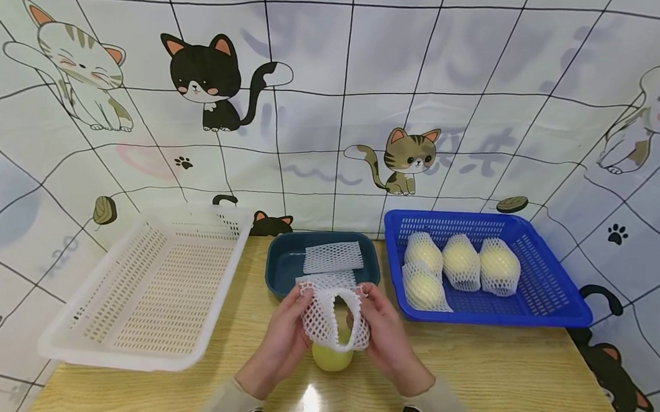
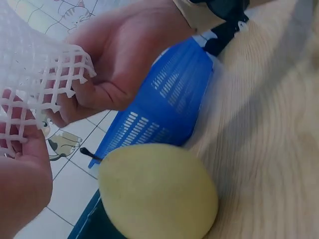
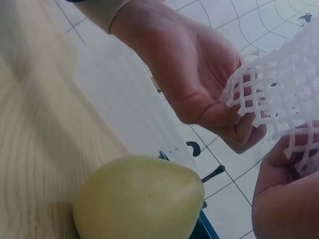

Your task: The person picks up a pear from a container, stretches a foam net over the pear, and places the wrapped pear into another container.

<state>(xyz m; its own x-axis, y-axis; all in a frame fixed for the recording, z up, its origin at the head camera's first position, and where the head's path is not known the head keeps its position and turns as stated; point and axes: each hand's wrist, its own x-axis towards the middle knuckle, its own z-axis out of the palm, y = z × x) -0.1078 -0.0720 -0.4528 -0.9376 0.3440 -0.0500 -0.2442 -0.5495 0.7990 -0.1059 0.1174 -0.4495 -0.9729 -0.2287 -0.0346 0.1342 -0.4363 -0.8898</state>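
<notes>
A white foam net sleeve (image 1: 321, 326) is stretched between both hands, its mouth spread into a loop. My left hand (image 1: 285, 334) pinches the left side of its rim, and my right hand (image 1: 390, 336) pinches the right side. Just below the net, a yellow-green pear (image 1: 331, 359) sits on the table, partly hidden by the mesh in the head view. Both wrist views show the pear (image 2: 158, 191) bare, with a dark stem (image 3: 214, 173), apart from the fingers.
Behind the hands, a dark teal tray (image 1: 274, 268) holds flat foam nets (image 1: 333, 257). At right, a blue basket (image 1: 492, 316) contains several net-wrapped pears (image 1: 460, 262). A white basket (image 1: 161, 289) stands at left. Cat-patterned cloth (image 1: 313, 107) hangs behind the wooden table (image 1: 484, 372).
</notes>
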